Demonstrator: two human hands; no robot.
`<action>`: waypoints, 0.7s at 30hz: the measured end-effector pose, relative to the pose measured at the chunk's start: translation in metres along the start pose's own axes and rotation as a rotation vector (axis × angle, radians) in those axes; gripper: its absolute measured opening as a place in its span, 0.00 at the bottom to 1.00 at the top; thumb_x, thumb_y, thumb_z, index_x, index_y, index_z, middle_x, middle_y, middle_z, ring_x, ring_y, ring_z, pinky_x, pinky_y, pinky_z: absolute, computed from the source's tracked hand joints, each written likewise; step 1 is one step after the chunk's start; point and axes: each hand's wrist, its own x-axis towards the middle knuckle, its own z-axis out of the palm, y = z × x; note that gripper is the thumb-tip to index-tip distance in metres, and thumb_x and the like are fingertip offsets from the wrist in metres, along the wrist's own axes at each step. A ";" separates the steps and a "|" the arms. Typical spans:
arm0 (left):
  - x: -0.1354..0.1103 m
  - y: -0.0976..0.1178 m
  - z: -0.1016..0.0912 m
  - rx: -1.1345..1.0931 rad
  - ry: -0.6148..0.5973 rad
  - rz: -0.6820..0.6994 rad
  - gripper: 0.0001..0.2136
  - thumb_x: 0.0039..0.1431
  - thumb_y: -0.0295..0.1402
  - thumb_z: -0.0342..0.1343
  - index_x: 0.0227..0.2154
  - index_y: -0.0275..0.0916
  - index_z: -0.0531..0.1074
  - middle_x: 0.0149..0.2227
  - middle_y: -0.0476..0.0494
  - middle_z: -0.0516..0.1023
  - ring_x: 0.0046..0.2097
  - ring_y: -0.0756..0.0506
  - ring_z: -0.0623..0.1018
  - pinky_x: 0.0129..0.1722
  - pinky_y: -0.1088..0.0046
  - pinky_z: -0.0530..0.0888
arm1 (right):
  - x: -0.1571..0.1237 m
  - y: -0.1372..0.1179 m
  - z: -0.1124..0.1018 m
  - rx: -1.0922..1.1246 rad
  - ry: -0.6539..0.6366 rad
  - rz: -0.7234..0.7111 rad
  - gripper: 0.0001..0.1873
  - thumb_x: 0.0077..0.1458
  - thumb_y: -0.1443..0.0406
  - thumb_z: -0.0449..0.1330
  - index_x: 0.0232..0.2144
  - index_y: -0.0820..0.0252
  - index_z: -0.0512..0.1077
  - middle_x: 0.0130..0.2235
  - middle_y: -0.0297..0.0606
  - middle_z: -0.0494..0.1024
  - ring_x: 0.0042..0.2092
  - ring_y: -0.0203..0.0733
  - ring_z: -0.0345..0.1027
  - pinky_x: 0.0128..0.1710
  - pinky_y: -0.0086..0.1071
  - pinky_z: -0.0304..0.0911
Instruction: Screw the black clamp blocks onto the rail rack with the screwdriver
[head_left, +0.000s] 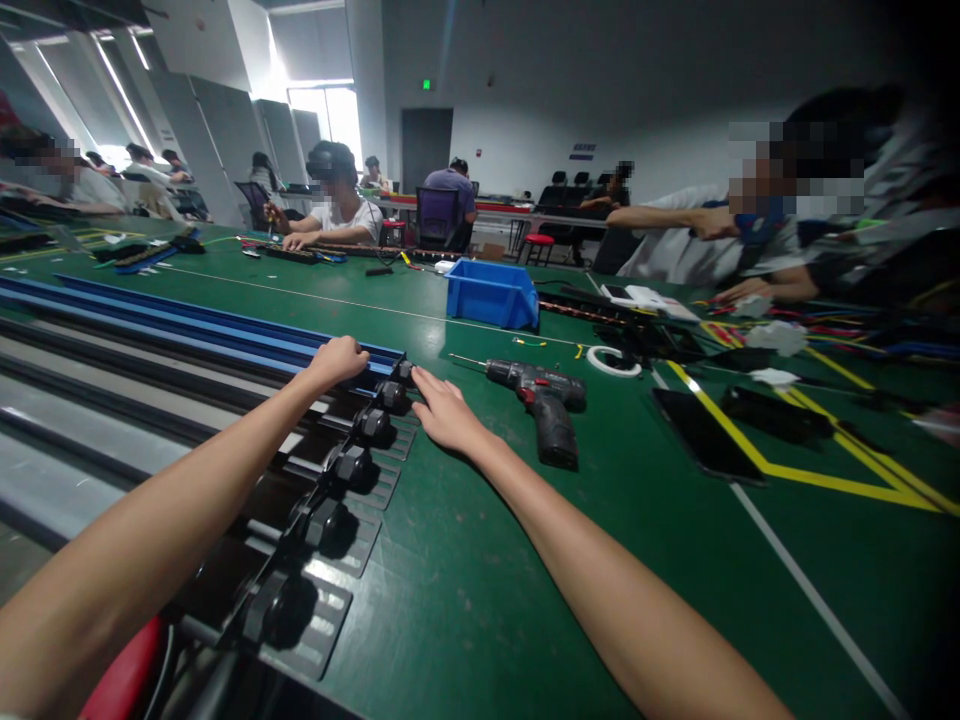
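Observation:
My left hand (339,364) is closed over the far blue rail (247,325), near its right end. Its fingertips are hidden behind the knuckles. My right hand (444,412) has its fingers stretched out, the tips against the end of the black slotted bracket (386,487) or its farthest knob; which one I cannot tell. Along the rails' ends runs a row of black cable glands (351,466), several of them, fixed in the bracket. Long dark and grey rails (135,395) lie side by side to the left. A black cordless drill (544,405) lies just right of my right hand.
A blue bin (491,295) stands beyond the drill. White tape roll (613,361), black flat panel (705,435) and yellow tape lines (840,483) lie to the right on the green table (465,600). A co-worker (697,240) sits at the right, another person (337,215) across.

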 end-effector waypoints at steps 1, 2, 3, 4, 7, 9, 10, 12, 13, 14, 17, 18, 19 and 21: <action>0.000 0.000 0.000 0.007 -0.005 0.003 0.17 0.56 0.41 0.47 0.29 0.35 0.78 0.34 0.30 0.80 0.40 0.37 0.79 0.38 0.69 0.71 | 0.000 0.000 0.000 -0.001 0.004 -0.003 0.34 0.62 0.66 0.51 0.69 0.60 0.50 0.69 0.47 0.51 0.69 0.49 0.46 0.67 0.52 0.41; 0.001 0.000 0.001 0.016 -0.009 0.005 0.18 0.57 0.41 0.47 0.30 0.35 0.78 0.34 0.30 0.80 0.40 0.37 0.79 0.39 0.69 0.71 | 0.000 0.000 0.001 -0.004 0.009 -0.006 0.34 0.62 0.67 0.51 0.68 0.60 0.50 0.69 0.47 0.51 0.69 0.49 0.46 0.67 0.52 0.41; 0.001 0.000 0.001 0.029 -0.013 0.006 0.18 0.57 0.41 0.46 0.30 0.35 0.79 0.35 0.30 0.81 0.41 0.37 0.79 0.39 0.69 0.71 | 0.000 0.000 0.002 -0.006 0.017 -0.008 0.34 0.61 0.67 0.51 0.68 0.60 0.50 0.69 0.47 0.52 0.69 0.49 0.46 0.66 0.51 0.41; 0.001 0.000 0.001 0.043 -0.018 0.004 0.18 0.58 0.40 0.45 0.31 0.36 0.79 0.36 0.31 0.81 0.41 0.37 0.80 0.40 0.70 0.71 | 0.000 -0.001 0.003 -0.006 0.027 -0.008 0.34 0.61 0.67 0.52 0.68 0.61 0.51 0.69 0.48 0.53 0.68 0.49 0.47 0.66 0.51 0.42; 0.000 0.002 0.002 0.077 -0.032 -0.005 0.20 0.59 0.40 0.44 0.34 0.36 0.79 0.38 0.31 0.81 0.44 0.37 0.79 0.42 0.69 0.72 | 0.000 -0.001 0.005 0.013 0.081 0.001 0.33 0.60 0.69 0.52 0.67 0.62 0.54 0.66 0.49 0.59 0.66 0.49 0.52 0.66 0.50 0.44; -0.001 0.003 0.001 0.084 -0.043 -0.004 0.20 0.60 0.41 0.43 0.35 0.35 0.79 0.40 0.31 0.81 0.46 0.36 0.79 0.43 0.68 0.72 | -0.001 -0.003 0.004 0.052 0.150 0.006 0.31 0.60 0.70 0.52 0.65 0.62 0.58 0.64 0.48 0.63 0.64 0.48 0.56 0.65 0.48 0.47; -0.001 0.003 0.001 0.085 -0.047 -0.003 0.21 0.60 0.41 0.43 0.36 0.35 0.79 0.41 0.30 0.81 0.46 0.35 0.79 0.44 0.68 0.72 | -0.001 -0.005 0.003 0.077 0.195 0.004 0.29 0.59 0.70 0.52 0.63 0.62 0.61 0.62 0.47 0.65 0.63 0.47 0.58 0.65 0.47 0.49; -0.001 0.003 0.001 0.086 -0.053 0.002 0.21 0.60 0.41 0.42 0.36 0.35 0.79 0.41 0.29 0.81 0.46 0.34 0.79 0.44 0.66 0.72 | -0.003 -0.013 0.000 0.133 0.296 -0.011 0.25 0.59 0.71 0.53 0.59 0.62 0.66 0.59 0.46 0.69 0.60 0.46 0.62 0.63 0.44 0.52; -0.001 0.003 0.001 0.085 -0.055 0.004 0.21 0.61 0.41 0.42 0.37 0.35 0.79 0.42 0.29 0.81 0.47 0.34 0.79 0.44 0.66 0.72 | -0.004 -0.019 -0.003 0.162 0.340 -0.026 0.23 0.59 0.71 0.53 0.57 0.61 0.68 0.57 0.45 0.71 0.59 0.46 0.63 0.62 0.43 0.54; -0.001 0.003 0.001 0.085 -0.057 0.005 0.21 0.61 0.41 0.42 0.37 0.35 0.79 0.42 0.29 0.81 0.47 0.34 0.79 0.44 0.66 0.72 | -0.005 -0.027 -0.005 0.192 0.375 -0.045 0.21 0.59 0.71 0.53 0.55 0.61 0.70 0.56 0.45 0.73 0.57 0.45 0.65 0.61 0.42 0.56; -0.001 0.002 0.001 0.085 -0.059 0.008 0.22 0.61 0.41 0.42 0.38 0.35 0.79 0.42 0.30 0.81 0.47 0.35 0.79 0.45 0.67 0.72 | -0.009 -0.061 -0.013 0.272 0.408 -0.135 0.16 0.61 0.71 0.53 0.49 0.60 0.73 0.50 0.42 0.77 0.53 0.44 0.69 0.58 0.40 0.60; -0.001 0.002 0.001 0.085 -0.056 0.012 0.22 0.61 0.41 0.42 0.38 0.35 0.79 0.42 0.30 0.81 0.47 0.36 0.79 0.45 0.67 0.72 | -0.012 -0.074 -0.016 0.294 0.398 -0.172 0.14 0.61 0.70 0.53 0.47 0.60 0.74 0.48 0.41 0.78 0.51 0.43 0.70 0.57 0.39 0.61; -0.001 0.002 0.001 0.085 -0.053 0.015 0.22 0.61 0.41 0.42 0.37 0.35 0.79 0.42 0.30 0.81 0.47 0.36 0.79 0.45 0.67 0.72 | -0.014 -0.087 -0.018 0.314 0.379 -0.210 0.12 0.62 0.70 0.53 0.44 0.60 0.75 0.46 0.40 0.79 0.50 0.42 0.71 0.55 0.37 0.62; -0.001 0.002 0.001 0.083 -0.052 0.014 0.22 0.61 0.41 0.42 0.37 0.34 0.79 0.41 0.30 0.81 0.46 0.36 0.79 0.44 0.67 0.72 | -0.022 -0.112 -0.022 0.343 0.297 -0.305 0.11 0.63 0.70 0.53 0.41 0.61 0.75 0.43 0.38 0.80 0.46 0.39 0.72 0.52 0.33 0.64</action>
